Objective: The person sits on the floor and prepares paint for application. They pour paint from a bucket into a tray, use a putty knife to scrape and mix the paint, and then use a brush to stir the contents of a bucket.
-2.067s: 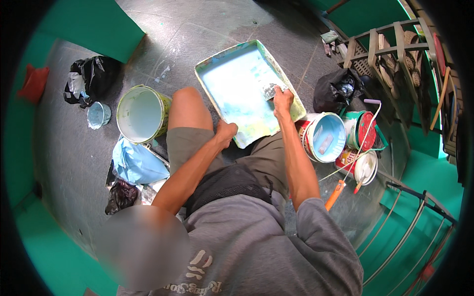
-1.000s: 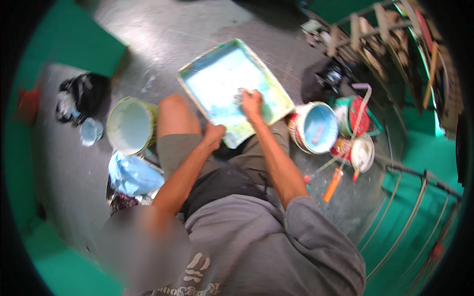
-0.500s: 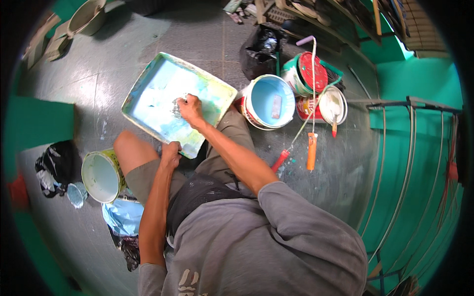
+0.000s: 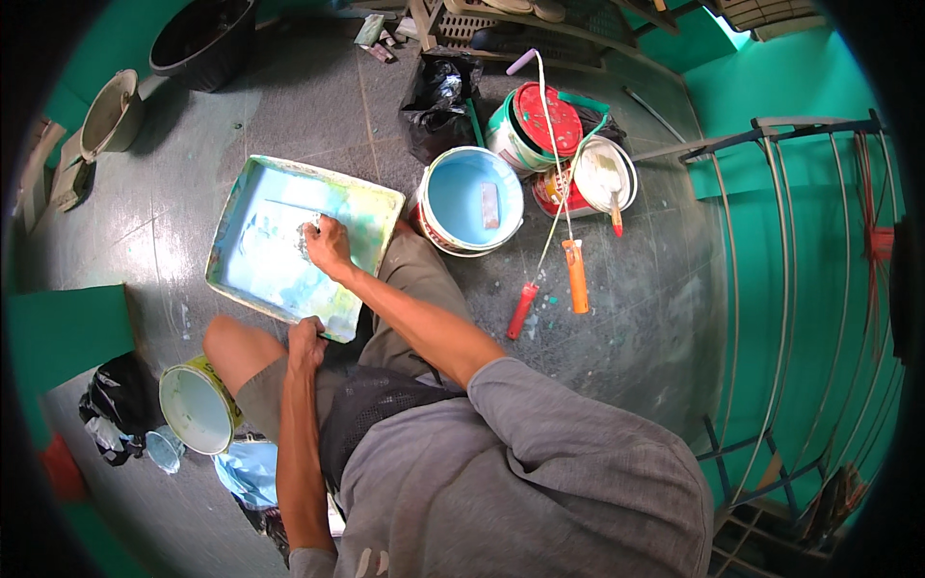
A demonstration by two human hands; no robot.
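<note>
A paint tray [image 4: 371, 207], smeared with light blue, white and yellow-green paint, lies tilted across my legs. My left hand [image 4: 306, 345] is closed on its near rim, at the corner closest to me. Over the tray's middle, my right hand [image 4: 330, 249] has its fingers closed round a crumpled greyish wad [image 4: 305, 236] that presses on the painted surface. The wad's material is too small to make out, and part of it is hidden under the fingers.
Right of the tray stands a light-blue-lined bucket [image 4: 453, 193] with a pale block inside. Beyond are a red-lidded bucket [image 4: 547, 120], roller frames with orange [image 4: 575, 279] and red [image 4: 522, 313] handles, and a brush [image 4: 617, 214]. Left is a yellow-green bucket [image 4: 198, 409]; a metal rack [image 4: 785, 289] stands right.
My view has turned, so the tray and both hands sit lower and further left in it. Both hands keep their holds, and the wad stays near the tray's middle.
</note>
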